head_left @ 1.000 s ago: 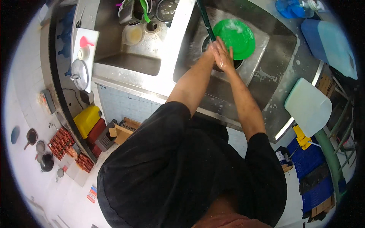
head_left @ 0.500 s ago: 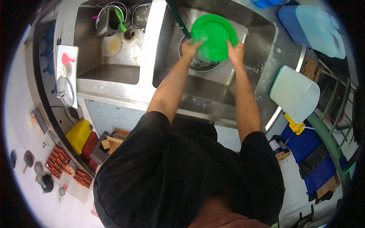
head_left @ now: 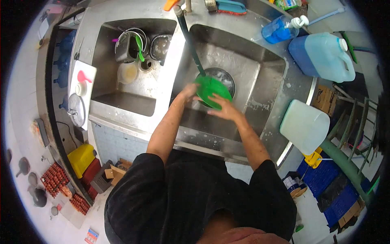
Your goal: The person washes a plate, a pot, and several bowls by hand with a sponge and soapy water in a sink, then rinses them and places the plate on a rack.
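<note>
"Where's the green plate (head_left: 212,87)?"
"In the wider sink (head_left: 252,69), tilted above a round pan (head_left: 223,75), which shows past its one o'clock edge."
"And its look?"
"Bright green, round, shallow, slightly blurred. A dark hose (head_left: 191,42) comes down to its eleven o'clock side."
"Each grip?"
"The left hand (head_left: 189,92) is curled on the rim at nine o'clock, holding it. The right hand (head_left: 226,108) has fingers spread against it at five o'clock — whether they grip, I cannot tell."
"Any writing?"
"Between one and two o'clock, a printed packet (head_left: 288,3) beyond the blue pump bottle (head_left: 279,31) on the bench (head_left: 300,83); at three, a cardboard box (head_left: 325,97) with dark print — both too small to read."
</note>
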A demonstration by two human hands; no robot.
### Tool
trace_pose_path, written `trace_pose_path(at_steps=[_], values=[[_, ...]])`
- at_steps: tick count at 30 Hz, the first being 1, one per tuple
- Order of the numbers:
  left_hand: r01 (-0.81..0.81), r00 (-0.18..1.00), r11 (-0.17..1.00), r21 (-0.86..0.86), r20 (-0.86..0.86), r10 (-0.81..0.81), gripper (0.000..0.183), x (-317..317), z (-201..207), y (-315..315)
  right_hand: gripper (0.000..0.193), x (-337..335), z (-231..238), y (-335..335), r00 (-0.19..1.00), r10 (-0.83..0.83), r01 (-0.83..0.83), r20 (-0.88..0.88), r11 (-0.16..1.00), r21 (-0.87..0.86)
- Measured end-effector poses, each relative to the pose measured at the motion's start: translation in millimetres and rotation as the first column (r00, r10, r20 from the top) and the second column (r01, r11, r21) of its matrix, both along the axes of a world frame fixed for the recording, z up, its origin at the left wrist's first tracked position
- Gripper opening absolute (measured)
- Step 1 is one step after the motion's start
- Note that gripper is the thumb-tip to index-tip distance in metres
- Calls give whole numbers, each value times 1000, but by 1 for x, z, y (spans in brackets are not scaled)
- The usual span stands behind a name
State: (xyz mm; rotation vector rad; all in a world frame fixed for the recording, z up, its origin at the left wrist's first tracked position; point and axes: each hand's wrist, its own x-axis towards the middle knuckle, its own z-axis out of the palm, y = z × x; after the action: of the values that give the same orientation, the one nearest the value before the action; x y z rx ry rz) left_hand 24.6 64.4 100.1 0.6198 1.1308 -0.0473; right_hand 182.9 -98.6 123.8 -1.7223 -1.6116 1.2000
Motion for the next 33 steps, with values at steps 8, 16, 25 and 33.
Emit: trace_pose_path(at_steps=[8, 16, 25, 33], values=[[232, 954, 807, 543, 34, -297, 48, 50, -10, 43, 34, 5, -8, -35, 105, -844, 615, -526, 471, -632], [211, 942, 814, 542, 111, -318, 43, 96, 10, 11, 58, -11, 0, -7, -424, -693, 560, -583, 305, -770], [454, 868, 678, 578, -115, -484, 40, 65, -6, 40, 46, -36, 31, -8, -363, -656, 613, -662, 367, -699], [315, 810, 935, 164, 468, -355, 42, 44, 74, 4, 39, -45, 0, 7, -653, -331, 576, -681, 367, -730]])
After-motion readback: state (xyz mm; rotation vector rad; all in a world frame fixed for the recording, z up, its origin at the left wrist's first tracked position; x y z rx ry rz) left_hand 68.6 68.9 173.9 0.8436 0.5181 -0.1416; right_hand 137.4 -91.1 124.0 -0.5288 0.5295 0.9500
